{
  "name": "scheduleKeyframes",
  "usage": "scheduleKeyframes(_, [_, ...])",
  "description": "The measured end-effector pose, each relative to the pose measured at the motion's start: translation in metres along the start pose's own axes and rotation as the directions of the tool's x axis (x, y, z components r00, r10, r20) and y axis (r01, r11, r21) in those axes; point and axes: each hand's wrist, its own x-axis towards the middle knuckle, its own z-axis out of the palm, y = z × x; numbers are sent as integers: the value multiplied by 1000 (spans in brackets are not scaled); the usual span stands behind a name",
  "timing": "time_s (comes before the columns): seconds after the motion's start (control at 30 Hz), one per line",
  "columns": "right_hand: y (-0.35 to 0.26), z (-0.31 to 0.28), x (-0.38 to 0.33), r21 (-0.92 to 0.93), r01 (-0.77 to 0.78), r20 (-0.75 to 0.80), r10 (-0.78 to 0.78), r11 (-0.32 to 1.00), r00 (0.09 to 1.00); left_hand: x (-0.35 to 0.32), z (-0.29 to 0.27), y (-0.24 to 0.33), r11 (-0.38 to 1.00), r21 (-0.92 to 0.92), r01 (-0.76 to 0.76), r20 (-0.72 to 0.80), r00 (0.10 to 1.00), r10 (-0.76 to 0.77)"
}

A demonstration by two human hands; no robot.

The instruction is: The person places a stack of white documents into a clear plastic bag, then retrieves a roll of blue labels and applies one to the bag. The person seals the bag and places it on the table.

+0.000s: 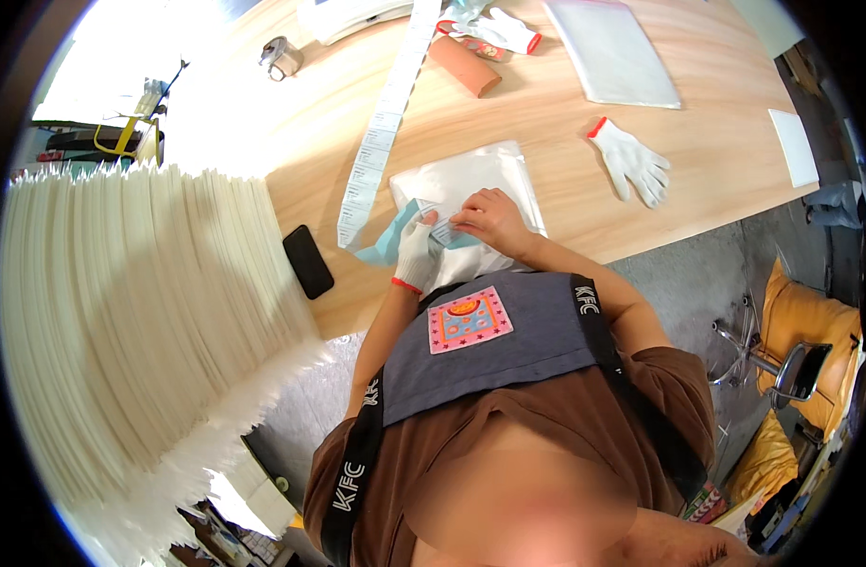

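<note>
My left hand [415, 251], in a white knit glove with a red cuff, is closed on a light blue strip of paper [387, 244] with a small printed label [442, 230] at it. Bare, my right hand [494, 221] pinches the other edge of this label. Both hands are over a flat white plastic packet [471, 168] near the table's front edge. Beyond my left hand, a long strip of printed white labels [374, 151] runs toward the far side. Whether the label is stuck to the blue strip I cannot tell.
Tall stacks of white sheet-like packets [149, 302] stand at left, by a black phone [308, 262]. A white glove [631, 163] lies at right. Farther off are a brown cardboard tube [465, 66], clear plastic bags [614, 52] and a tape roll [282, 59]. A chair [794, 373] stands behind right.
</note>
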Motion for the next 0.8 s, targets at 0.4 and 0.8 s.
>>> scheduleKeyframes(0.4, [68,-37,8,543,-707,289,689,453,664,-4,13,4,998,51,-23,-16,1000,24])
scheduleKeyframes(0.8, [103,-30,12,89,-718,85,713,691,696,-5,14,6,996,80,-36,18,999,35])
